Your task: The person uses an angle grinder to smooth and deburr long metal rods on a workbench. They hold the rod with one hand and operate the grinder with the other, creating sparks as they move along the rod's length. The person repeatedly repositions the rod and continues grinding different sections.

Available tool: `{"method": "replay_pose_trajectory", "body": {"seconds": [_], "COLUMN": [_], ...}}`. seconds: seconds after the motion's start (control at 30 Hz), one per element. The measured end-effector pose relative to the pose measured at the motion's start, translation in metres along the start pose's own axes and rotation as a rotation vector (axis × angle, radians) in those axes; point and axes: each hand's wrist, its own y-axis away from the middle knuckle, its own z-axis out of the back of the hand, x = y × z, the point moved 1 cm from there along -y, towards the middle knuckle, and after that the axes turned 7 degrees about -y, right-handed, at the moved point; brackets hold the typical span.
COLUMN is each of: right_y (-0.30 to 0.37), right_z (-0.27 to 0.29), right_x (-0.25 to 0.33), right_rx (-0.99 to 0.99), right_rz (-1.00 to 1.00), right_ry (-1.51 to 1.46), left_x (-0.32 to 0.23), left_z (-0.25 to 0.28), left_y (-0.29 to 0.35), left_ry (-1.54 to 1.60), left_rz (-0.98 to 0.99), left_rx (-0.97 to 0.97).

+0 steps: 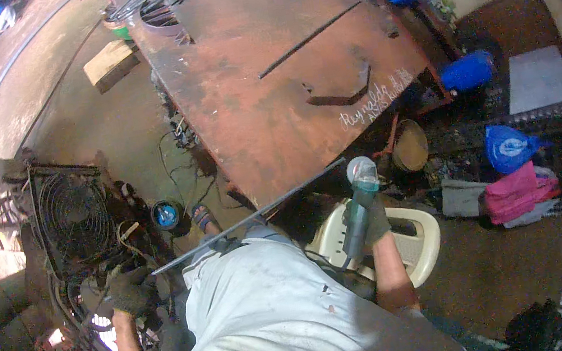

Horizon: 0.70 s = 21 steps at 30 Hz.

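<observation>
White shirt (267, 323) hides the bar's (251, 218) middle; right hand (375, 223) grips grinder (357, 208), left hand (127, 291) clenched.

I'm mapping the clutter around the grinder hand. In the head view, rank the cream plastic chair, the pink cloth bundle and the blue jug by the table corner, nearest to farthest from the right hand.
1. Cream plastic chair: right beside the right hand.
2. Pink cloth bundle: on the floor, farther right.
3. Blue jug: up by the table's right corner, farthest.
</observation>
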Motion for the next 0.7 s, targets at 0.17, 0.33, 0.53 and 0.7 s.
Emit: {"method": "replay_pose_trajectory", "body": {"seconds": [0.17, 0.33, 0.53, 0.7], "right_y": [-0.018, -0.034, -0.059, -0.079], "right_z": [-0.003, -0.001, -0.027, -0.065], "right_x": [0.028, 0.057, 0.075, 0.076], "right_rx": [-0.004, 0.105, 0.226, 0.290], "right_rz": [0.017, -0.041, -0.191, -0.202], "right_ry": [0.009, -0.042, 0.128, 0.194], "left_x": [-0.010, -0.009, 0.000, -0.004], "left_z": [0.000, -0.031, -0.069, -0.075], "left_y": [0.044, 0.075, 0.072, 0.074], "left_ry": [0.054, 0.291, 0.196, 0.073], "left_rz": [0.122, 0.308, 0.264, 0.248], "left_rx": [0.091, 0.106, 0.129, 0.147]}}
